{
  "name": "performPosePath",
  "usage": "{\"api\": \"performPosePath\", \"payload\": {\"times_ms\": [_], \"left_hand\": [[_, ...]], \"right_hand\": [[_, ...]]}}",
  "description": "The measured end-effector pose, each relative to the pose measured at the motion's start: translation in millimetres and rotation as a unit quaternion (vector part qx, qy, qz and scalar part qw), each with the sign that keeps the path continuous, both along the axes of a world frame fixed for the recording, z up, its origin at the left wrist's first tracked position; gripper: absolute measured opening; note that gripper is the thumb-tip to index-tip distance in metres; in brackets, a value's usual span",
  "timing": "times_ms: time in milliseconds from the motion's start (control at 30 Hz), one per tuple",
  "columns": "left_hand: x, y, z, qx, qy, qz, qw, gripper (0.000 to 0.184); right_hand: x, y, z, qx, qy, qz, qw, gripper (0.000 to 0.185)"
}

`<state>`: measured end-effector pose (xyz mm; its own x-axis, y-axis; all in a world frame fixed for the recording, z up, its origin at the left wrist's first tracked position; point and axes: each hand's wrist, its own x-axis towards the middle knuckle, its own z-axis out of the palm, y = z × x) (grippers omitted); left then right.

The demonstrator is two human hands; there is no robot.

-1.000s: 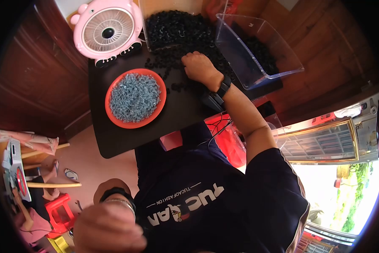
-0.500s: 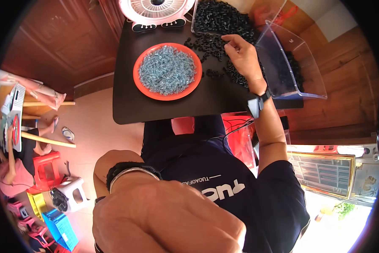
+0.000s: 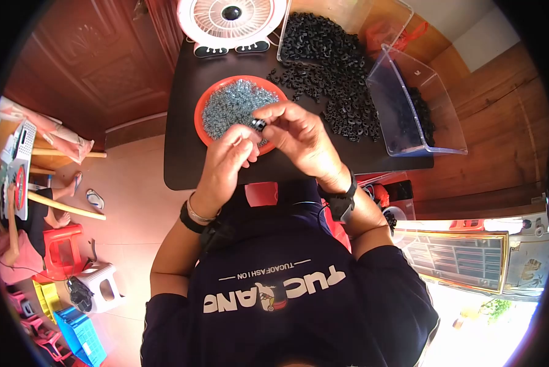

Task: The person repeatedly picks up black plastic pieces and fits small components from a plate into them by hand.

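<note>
Over the near side of the orange-red plate (image 3: 200, 120), my two hands come together. Thumb and fingers of my right hand (image 3: 304, 139) pinch a small black plastic piece (image 3: 259, 125) with a shiny spot on it. My left hand (image 3: 228, 160) touches or nearly touches that piece, its fingers closed together; whether something tiny sits in them is hidden. Many small silvery metal parts (image 3: 232, 101) fill the plate. To the right, loose black plastic pieces (image 3: 342, 98) lie spread on the dark table (image 3: 183, 147).
A pink and white fan (image 3: 232, 30) stands at the table's far left. Behind the loose pieces is a clear bin (image 3: 280, 46) heaped with black pieces. Another clear bin (image 3: 418, 116) lies tipped at the right edge. Another person's arm (image 3: 11, 226) shows at far left.
My right hand has moved from the black pieces left and nearer to me, now holding one. My left hand has gone from close below the camera to the plate.
</note>
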<state>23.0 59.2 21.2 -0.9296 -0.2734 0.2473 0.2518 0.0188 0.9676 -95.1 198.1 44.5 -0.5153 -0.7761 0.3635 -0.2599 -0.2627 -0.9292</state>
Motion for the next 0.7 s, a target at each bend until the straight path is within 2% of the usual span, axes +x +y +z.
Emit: {"api": "performPosePath", "payload": {"times_ms": [100, 200, 267, 300, 367, 500, 600, 700], "left_hand": [[2.6, -3.1, -10.4, -0.067, 0.024, 0.024, 0.997, 0.033], [4.1, 1.7, -8.8, -0.096, 0.071, 0.074, 0.99, 0.017], [4.6, 2.4, -8.1, -0.132, 0.076, 0.092, 0.984, 0.016], [4.8, 2.5, -7.9, -0.151, 0.079, 0.1, 0.98, 0.016], [5.4, -0.9, -16.8, -0.141, 0.074, 0.097, 0.983, 0.018], [14.2, -9.1, -31.8, -0.108, 0.002, 0.048, 0.993, 0.029], [17.4, -7.0, -35.2, -0.023, -0.007, 0.008, 1.0, 0.028], [20.5, -7.3, -35.7, 0.044, -0.033, -0.003, 0.998, 0.029]], "right_hand": [[3.1, -2.7, 0.8, 0.03, 0.065, -0.022, 0.997, 0.024], [2.6, -3.6, -1.8, 0.038, 0.09, -0.029, 0.995, 0.025], [8.3, -3.5, -0.4, 0.053, 0.11, -0.043, 0.992, 0.026], [10.1, -4.2, -1.0, 0.041, 0.163, -0.046, 0.985, 0.027], [13.0, -5.9, -3.3, 0.016, 0.269, -0.056, 0.961, 0.03], [22.3, -6.8, -11.5, 0.029, 0.282, -0.089, 0.955, 0.029], [19.9, -6.8, -20.0, 0.051, 0.284, -0.07, 0.955, 0.03], [13.8, -11.5, -23.9, 0.004, 0.346, -0.062, 0.936, 0.035]]}}
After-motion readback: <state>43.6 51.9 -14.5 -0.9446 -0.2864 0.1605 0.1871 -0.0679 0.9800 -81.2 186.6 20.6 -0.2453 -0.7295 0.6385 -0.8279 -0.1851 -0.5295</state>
